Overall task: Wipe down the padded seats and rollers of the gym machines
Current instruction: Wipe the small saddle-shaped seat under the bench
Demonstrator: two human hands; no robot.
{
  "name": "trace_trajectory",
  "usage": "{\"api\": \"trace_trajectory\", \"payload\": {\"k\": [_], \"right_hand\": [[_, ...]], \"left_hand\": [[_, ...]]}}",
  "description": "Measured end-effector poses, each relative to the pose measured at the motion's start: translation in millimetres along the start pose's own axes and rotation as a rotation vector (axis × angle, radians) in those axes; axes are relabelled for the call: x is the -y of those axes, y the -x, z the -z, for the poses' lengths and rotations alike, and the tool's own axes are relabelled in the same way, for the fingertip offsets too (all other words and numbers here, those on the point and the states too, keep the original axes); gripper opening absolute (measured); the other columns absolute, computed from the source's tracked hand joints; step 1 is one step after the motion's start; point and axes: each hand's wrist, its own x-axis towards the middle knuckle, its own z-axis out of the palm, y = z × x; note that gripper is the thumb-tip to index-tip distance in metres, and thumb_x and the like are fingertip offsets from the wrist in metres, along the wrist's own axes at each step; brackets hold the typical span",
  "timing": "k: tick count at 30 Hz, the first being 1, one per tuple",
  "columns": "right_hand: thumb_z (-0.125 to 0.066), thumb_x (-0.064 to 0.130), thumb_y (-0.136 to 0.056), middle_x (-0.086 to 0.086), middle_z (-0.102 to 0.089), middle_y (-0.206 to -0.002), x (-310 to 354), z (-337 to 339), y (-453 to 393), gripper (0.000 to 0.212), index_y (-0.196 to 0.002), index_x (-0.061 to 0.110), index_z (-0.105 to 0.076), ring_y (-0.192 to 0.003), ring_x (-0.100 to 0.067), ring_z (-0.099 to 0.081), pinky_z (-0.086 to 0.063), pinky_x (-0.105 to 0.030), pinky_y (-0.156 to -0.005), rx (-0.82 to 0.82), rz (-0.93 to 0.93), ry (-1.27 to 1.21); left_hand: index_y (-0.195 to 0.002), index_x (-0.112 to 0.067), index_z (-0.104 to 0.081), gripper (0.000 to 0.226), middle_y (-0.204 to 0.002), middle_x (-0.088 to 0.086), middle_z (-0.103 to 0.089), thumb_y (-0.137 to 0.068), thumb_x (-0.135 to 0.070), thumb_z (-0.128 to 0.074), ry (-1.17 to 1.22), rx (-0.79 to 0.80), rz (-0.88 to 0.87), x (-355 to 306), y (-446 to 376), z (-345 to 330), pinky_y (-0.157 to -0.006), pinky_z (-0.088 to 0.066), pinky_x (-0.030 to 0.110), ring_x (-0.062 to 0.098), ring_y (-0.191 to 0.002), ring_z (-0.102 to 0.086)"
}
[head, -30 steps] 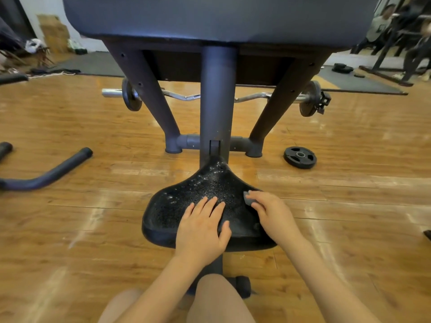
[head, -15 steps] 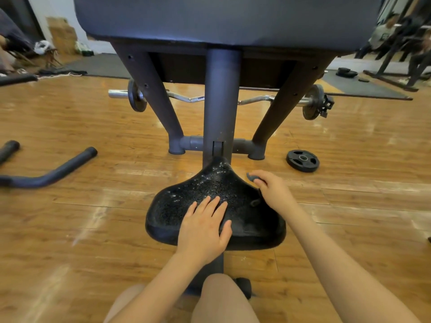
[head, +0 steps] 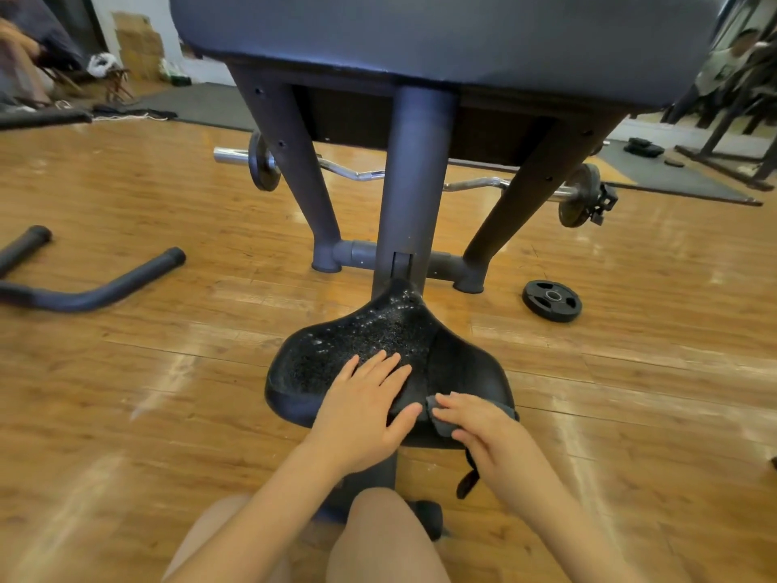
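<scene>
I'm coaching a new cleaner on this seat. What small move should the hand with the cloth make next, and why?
Probably sweep the grey cloth forward and leftward across the seat. The right hand presses it at the near right edge, where the surface looks wiped dark, while droplets speckle the front and left. The left hand lies flat, steadying the seat.

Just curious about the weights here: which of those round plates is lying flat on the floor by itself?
The black plate to the right of the seat lies flat on the wooden floor, off any bar. The other plates stand upright on the curved barbell.
</scene>
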Motion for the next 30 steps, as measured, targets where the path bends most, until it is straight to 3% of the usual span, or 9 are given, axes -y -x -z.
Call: {"api": "trace_trajectory", "payload": {"k": [4,7,10,14,17,20,23,27,30], "right_hand": [[-0.049,0.009,-0.094,0.016,-0.052,-0.118,-17,22,-51,0.029,-0.118,0.018,-0.062,-0.111,0.002,-0.043,-0.023,0.004,-0.087,-0.051,-0.116,-0.045],[-0.044,0.011,-0.096,0.000,-0.061,-0.119,-39,14,-108,0.028,-0.118,0.013,-0.063,-0.111,-0.015,-0.052,-0.031,-0.016,-0.084,-0.089,-0.349,-0.052],[-0.042,0.017,-0.098,-0.011,-0.062,-0.118,-49,-5,-138,0.028,-0.117,0.011,-0.061,-0.106,-0.027,-0.055,-0.040,-0.028,-0.082,0.012,-0.486,0.048],[-0.047,0.013,-0.095,-0.005,-0.062,-0.121,-41,-2,-117,0.028,-0.118,0.013,-0.063,-0.112,-0.025,-0.054,-0.039,-0.029,-0.091,0.008,-0.367,0.073],[-0.054,0.006,-0.090,-0.003,-0.064,-0.120,-18,-7,-84,0.025,-0.111,0.011,-0.068,-0.115,-0.022,-0.055,-0.036,-0.025,-0.099,0.017,-0.116,0.038],[-0.053,0.014,-0.086,-0.001,-0.065,-0.117,2,-17,-48,0.027,-0.108,0.013,-0.069,-0.115,-0.018,-0.055,-0.040,-0.033,-0.102,0.020,0.081,0.036],[-0.045,0.023,-0.088,0.010,-0.060,-0.120,7,-12,-22,0.032,-0.110,0.018,-0.067,-0.119,-0.005,-0.045,-0.028,-0.019,-0.104,0.079,0.217,0.000],[-0.048,0.018,-0.087,0.013,-0.059,-0.114,-7,7,-50,0.028,-0.107,0.014,-0.069,-0.111,-0.006,-0.054,-0.032,-0.007,-0.097,0.053,0.130,-0.102],[-0.048,0.006,-0.093,0.005,-0.061,-0.111,-35,16,-101,0.026,-0.111,0.009,-0.066,-0.107,-0.013,-0.054,-0.028,-0.002,-0.083,-0.058,-0.204,-0.134]], "left_hand": [[-0.147,-0.020,-0.029,0.083,-0.155,-0.005,-0.021,-0.081,-0.069,-0.014,0.057,-0.119,0.054,11,20,10,-0.115,0.009,0.031,0.006,-0.142,-0.002],[-0.147,-0.018,-0.029,0.093,-0.154,-0.005,-0.019,-0.077,-0.078,-0.013,0.081,-0.160,0.176,26,38,9,-0.112,0.010,0.027,0.004,-0.139,0.002],[-0.147,-0.021,-0.028,0.088,-0.155,-0.002,-0.022,-0.078,-0.074,-0.024,0.019,-0.105,0.236,41,49,-1,-0.114,0.011,0.027,0.005,-0.141,0.002],[-0.138,-0.015,-0.045,0.075,-0.145,0.005,-0.042,-0.083,-0.065,-0.040,0.037,-0.122,0.247,42,49,-11,-0.113,-0.005,0.036,0.016,-0.138,-0.023],[-0.137,-0.013,-0.046,0.074,-0.145,0.006,-0.042,-0.083,-0.063,-0.041,0.034,-0.192,0.243,42,47,-16,-0.113,-0.006,0.038,0.018,-0.138,-0.024],[-0.137,-0.012,-0.046,0.075,-0.145,0.006,-0.042,-0.083,-0.064,-0.039,0.029,-0.221,0.231,43,48,-18,-0.112,-0.006,0.038,0.018,-0.137,-0.024],[-0.137,-0.012,-0.046,0.077,-0.145,0.006,-0.042,-0.086,-0.067,-0.033,0.035,-0.221,0.228,44,48,-18,-0.112,-0.007,0.038,0.018,-0.137,-0.024],[-0.138,-0.012,-0.046,0.077,-0.145,0.007,-0.042,-0.086,-0.068,-0.031,0.034,-0.224,0.226,43,49,-18,-0.113,-0.006,0.038,0.018,-0.137,-0.023],[-0.138,-0.012,-0.045,0.075,-0.146,0.006,-0.041,-0.085,-0.065,-0.036,0.032,-0.219,0.227,43,48,-17,-0.113,-0.005,0.038,0.018,-0.138,-0.023]]}}
